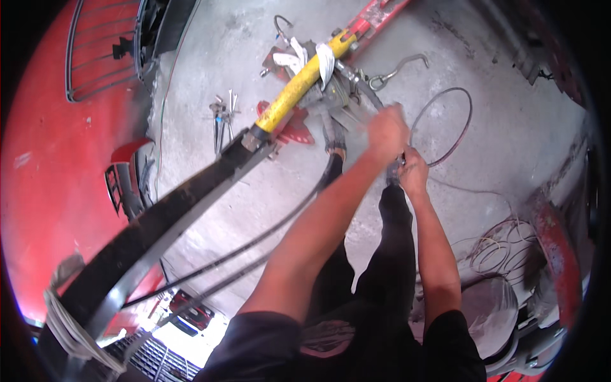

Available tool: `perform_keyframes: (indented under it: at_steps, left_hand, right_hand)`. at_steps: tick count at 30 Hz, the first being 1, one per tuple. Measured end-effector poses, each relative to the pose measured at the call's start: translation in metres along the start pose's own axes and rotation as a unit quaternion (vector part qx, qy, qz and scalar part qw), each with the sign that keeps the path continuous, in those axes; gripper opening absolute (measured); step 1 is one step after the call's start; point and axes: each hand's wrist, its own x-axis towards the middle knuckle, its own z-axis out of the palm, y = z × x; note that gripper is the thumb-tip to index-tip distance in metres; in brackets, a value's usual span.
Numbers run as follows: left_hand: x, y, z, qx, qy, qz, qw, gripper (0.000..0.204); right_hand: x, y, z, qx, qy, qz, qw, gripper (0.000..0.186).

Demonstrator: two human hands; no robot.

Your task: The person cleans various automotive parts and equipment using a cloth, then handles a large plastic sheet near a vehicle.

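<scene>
My left hand (pixel 388 132) is closed and smeared by motion, above my right lower leg; what it holds is hidden. Just below it, my right hand (pixel 415 172) has its fingers curled in a grip around a small dark thing I cannot make out. A thick dark hose (pixel 369 93) runs from a fitting beside the yellow cylinder (pixel 289 99) down to my left hand. Close to my right hand, a thin dark hose (pixel 470 108) makes a loop on the floor. The yellow cylinder joins a long black beam (pixel 178 197) and a red arm (pixel 382 16).
Several wrenches (pixel 223 121) lie on the concrete floor at left. A metal hook (pixel 401 67) lies ahead. White rags (pixel 293 58) hang around the cylinder. Coiled wires (pixel 503 248) lie at right, near a red metal part (pixel 557 254). A red car body panel (pixel 51 165) stands at far left.
</scene>
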Motion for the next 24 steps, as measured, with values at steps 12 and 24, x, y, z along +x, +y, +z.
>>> perform_keyframes:
  at_steps: [12, 24]
  left_hand:
    - [-0.316, -0.221, 0.063, -0.445, 0.010, -0.442, 0.779, 0.022]
    - [0.015, -0.263, 0.034, -0.639, -0.017, -0.228, 0.735, 0.037]
  right_hand:
    - [-0.067, 0.022, -0.029, 0.050, -0.082, 0.007, 0.995, 0.050]
    - [0.192, -0.129, 0.081, -0.070, 0.030, -0.470, 0.879, 0.055]
